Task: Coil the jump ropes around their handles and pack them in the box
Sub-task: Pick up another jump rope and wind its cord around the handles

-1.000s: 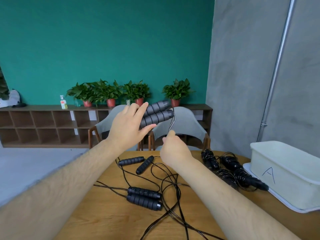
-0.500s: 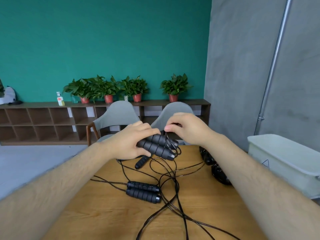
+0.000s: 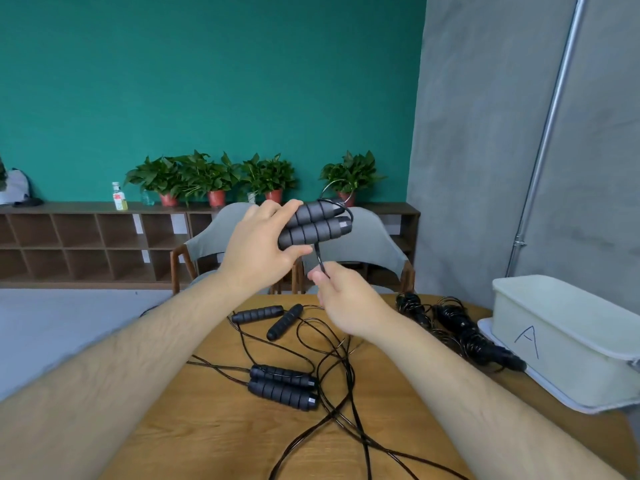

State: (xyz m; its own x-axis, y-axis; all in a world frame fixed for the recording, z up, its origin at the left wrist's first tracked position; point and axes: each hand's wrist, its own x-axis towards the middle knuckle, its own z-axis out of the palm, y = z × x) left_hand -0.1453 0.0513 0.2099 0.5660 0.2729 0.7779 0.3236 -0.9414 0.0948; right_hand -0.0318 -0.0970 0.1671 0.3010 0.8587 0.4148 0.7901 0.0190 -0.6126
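A hand-drawn letter "A" stands on the near side of the pale box (image 3: pixel 568 358). The label on the bottle (image 3: pixel 119 198) is too small to read.

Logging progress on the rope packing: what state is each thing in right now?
Left hand: grips two handles side by side, raised.
Right hand: pinches their cord just below.
Near handles: lying together on the table, cord loose.
Far handles: lying apart, cord loose.
Box: whether open, cannot tell.
Bundles beside it: coiled.
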